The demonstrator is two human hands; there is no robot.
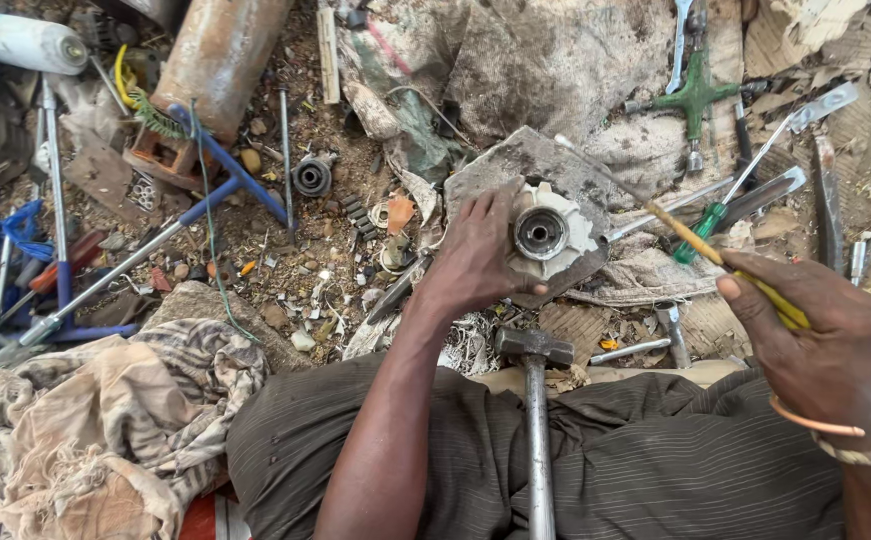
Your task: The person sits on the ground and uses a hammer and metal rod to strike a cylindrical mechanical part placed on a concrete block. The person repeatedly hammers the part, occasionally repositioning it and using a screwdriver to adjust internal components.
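Left hand (476, 255) grips pale hub casting (548, 235) | right hand (826, 340) pinches yellow-handled screwdriver (691, 238) | step: tip approaching bearing bore; next needs steady aim.

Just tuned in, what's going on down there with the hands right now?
A person sits on littered ground among scattered tools. The left hand steadies a whitish round hub with a metal bearing at its centre, resting on a flat grey slab. The right hand holds a yellow-handled screwdriver, its shaft angled over the hub toward the upper left. A hammer lies across the lap, head toward the hub, untouched.
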